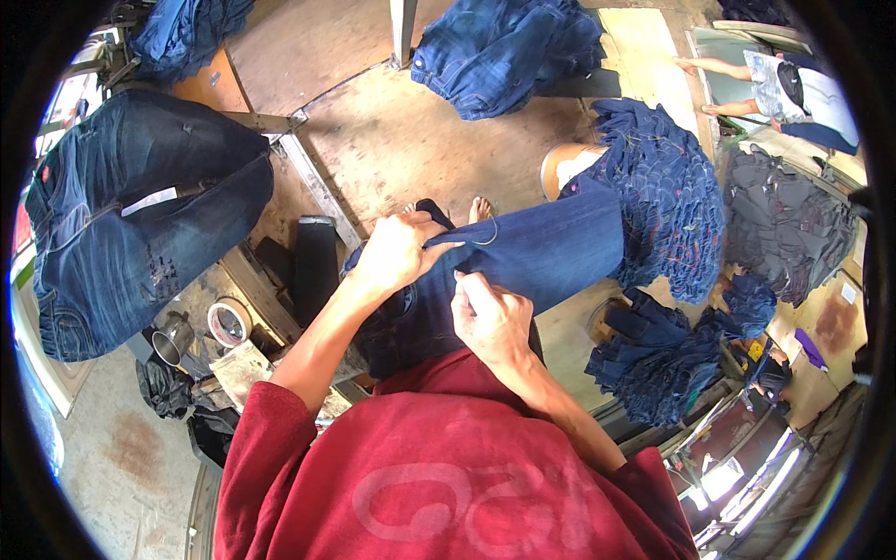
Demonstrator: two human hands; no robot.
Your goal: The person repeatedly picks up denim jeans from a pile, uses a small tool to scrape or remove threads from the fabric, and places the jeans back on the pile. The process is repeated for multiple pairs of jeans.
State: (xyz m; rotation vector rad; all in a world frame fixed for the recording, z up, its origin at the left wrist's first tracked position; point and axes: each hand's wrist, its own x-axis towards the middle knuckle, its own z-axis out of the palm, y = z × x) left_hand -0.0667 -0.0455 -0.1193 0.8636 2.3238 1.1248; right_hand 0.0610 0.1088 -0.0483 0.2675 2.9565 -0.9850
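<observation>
A pair of blue denim jeans (565, 236) lies across my lap, one leg stretching out to the right. My left hand (399, 252) pinches a fold of its denim between thumb and fingers and holds it raised. A loose pale thread curls from the cloth just right of those fingertips. Close below, my right hand (492, 315) is closed, with its curled fingertips against or just over the denim. Whatever it pinches is too small to make out.
Dark jeans (149, 224) drape over a support at left, above a tape roll (228, 323) and a metal cup (172, 342). Denim piles lie ahead (509, 56) and at right (653, 201), with dark grey garments (784, 224) farther right. Another person (793, 89) is at upper right.
</observation>
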